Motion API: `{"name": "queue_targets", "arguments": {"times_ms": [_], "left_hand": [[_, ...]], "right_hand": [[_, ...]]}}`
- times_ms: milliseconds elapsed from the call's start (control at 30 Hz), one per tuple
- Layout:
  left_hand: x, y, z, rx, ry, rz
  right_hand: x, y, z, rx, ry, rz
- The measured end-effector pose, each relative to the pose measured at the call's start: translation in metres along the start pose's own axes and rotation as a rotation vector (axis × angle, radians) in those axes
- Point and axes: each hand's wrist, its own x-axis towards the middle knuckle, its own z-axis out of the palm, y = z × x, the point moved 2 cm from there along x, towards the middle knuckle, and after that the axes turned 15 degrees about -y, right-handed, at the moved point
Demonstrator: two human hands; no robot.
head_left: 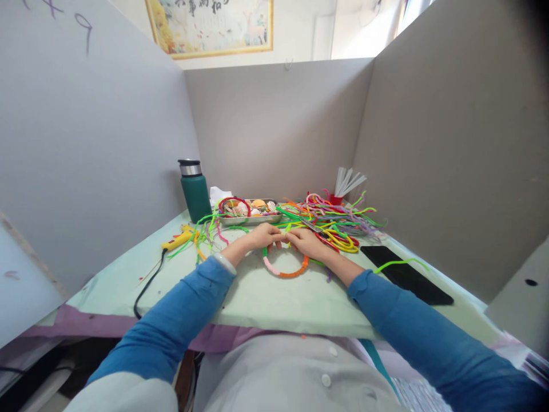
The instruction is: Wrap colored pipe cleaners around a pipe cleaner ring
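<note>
Over the middle of the table, my left hand [265, 235] and my right hand [305, 242] meet at the far side of a ring [292, 275] wrapped in fuzzy pipe cleaner. Its visible stretches are green, pale pink and orange. A short bit of yellow-green pipe cleaner [287, 228] shows between my fingertips. The left fingers are closed on the ring near its green part. My right thumb and fingers pinch the yellow-green pipe cleaner against the ring. My fingers hide the ring's far edge.
Behind my hands are a metal tray [253, 220] of shells and a heap of pipe cleaners [343, 220] with scissors [311, 226]. A green bottle [196, 197] and yellow glue gun [180, 237] are left. A black phone [405, 274] lies right; glue sticks [348, 183] stand behind.
</note>
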Motion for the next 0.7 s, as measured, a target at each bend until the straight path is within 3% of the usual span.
{"name": "queue_targets", "arguments": {"times_ms": [700], "left_hand": [[0.0035,-0.0038,0.0003,-0.017,-0.010,-0.008]], "right_hand": [[-0.0010,-0.0030,-0.0003,0.003,-0.004,-0.008]]}}
